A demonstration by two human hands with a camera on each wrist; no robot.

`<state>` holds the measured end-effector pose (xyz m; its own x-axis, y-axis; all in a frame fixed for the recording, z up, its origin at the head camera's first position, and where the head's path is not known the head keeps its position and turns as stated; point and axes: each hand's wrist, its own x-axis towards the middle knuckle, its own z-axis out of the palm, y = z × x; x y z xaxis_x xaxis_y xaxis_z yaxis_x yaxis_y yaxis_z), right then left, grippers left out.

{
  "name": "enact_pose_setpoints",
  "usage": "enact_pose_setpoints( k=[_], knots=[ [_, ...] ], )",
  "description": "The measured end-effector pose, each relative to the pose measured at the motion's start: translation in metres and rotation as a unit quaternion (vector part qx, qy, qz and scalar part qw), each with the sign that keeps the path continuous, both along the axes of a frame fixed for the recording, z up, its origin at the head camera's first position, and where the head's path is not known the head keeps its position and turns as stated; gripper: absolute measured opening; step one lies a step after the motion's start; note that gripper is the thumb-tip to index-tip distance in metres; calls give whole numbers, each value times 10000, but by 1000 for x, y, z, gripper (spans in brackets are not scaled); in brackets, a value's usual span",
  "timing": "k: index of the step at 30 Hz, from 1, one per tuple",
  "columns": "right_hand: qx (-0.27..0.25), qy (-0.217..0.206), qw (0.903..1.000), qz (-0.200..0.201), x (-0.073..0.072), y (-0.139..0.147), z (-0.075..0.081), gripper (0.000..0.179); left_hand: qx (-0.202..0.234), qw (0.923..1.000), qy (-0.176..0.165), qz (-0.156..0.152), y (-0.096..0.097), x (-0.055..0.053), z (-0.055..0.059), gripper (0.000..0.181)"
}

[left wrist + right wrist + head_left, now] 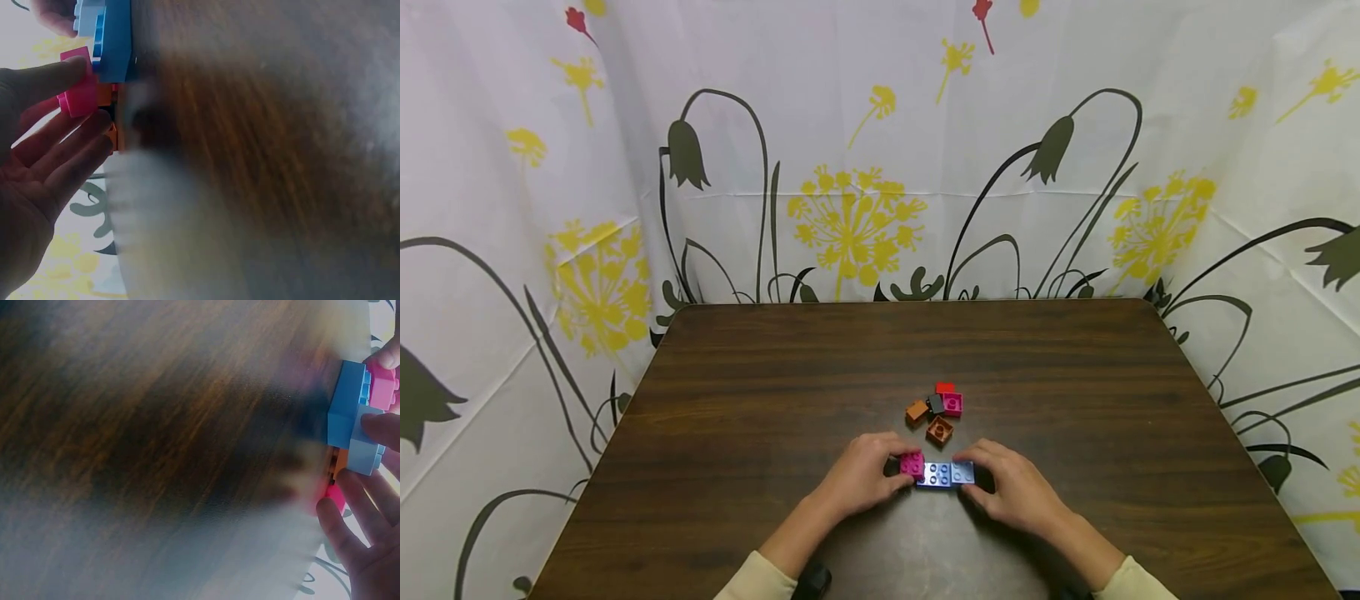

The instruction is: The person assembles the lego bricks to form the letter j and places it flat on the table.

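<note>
A blue toy building brick (935, 476) lies between both hands near the front of the table, studs up. My left hand (867, 473) pinches a pink brick (912, 465) between thumb and fingers at the blue one's left end. In the left wrist view, the pink brick (80, 94) is level with the studs of the blue brick (117, 44). My right hand (1011, 483) pinches a light blue brick (962, 472), which in the right wrist view sits over the other end of the blue brick (345, 406) and juts out past it.
Just beyond the hands lie several loose bricks: a brown one (939, 431) with its hollow side up, an orange one (917, 412), a black one (935, 404), a magenta one (952, 404) and a red one (945, 387). A flower-patterned curtain (880, 150) hangs behind the dark wooden table (737, 375).
</note>
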<state>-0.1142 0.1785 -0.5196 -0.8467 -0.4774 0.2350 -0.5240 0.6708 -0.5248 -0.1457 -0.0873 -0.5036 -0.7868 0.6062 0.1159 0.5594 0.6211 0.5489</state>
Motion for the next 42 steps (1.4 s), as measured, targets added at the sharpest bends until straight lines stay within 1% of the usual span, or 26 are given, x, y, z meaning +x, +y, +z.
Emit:
enact_pose_setpoints(
  k=[3, 7, 12, 16, 23, 27, 31, 36, 38, 42],
  knots=[
    [-43, 81, 9999, 50, 0, 0, 0, 37, 32, 9999, 119, -70, 2, 1, -2, 40],
    [-68, 144, 9998, 97, -1, 1, 0, 36, -21, 9997, 189, -133, 4, 3, -1, 37],
    [-82, 135, 9998, 106, -1, 1, 0, 36, -251, 9991, 253, -212, 5, 4, 0, 33],
    [-112, 156, 9998, 102, -1, 1, 0, 36, -486, 9977, 390, -275, 8, 5, 2, 34],
    [-130, 101, 9998, 92, -1, 0, -1, 37, -1016, 9912, 753, -388, 13, 8, 8, 36],
    [-120, 114, 9998, 85, -1, 1, -1, 37, -1150, 9889, 848, -413, 16, 8, 8, 35],
    [-113, 84, 9999, 42, -1, 1, -1, 37, -970, 9923, 701, -327, 16, 7, 4, 37],
    [-128, -71, 9999, 73, -1, 1, -1, 39, -471, 9982, 317, -180, 15, 7, -2, 42],
    [-218, -193, 9995, 104, -2, 3, 1, 42, -341, 9990, 236, -145, 14, 7, -4, 45],
    [-620, -389, 9973, 55, -8, 11, 7, 41, -358, 9992, 167, -99, 13, 7, -5, 48]
  ],
)
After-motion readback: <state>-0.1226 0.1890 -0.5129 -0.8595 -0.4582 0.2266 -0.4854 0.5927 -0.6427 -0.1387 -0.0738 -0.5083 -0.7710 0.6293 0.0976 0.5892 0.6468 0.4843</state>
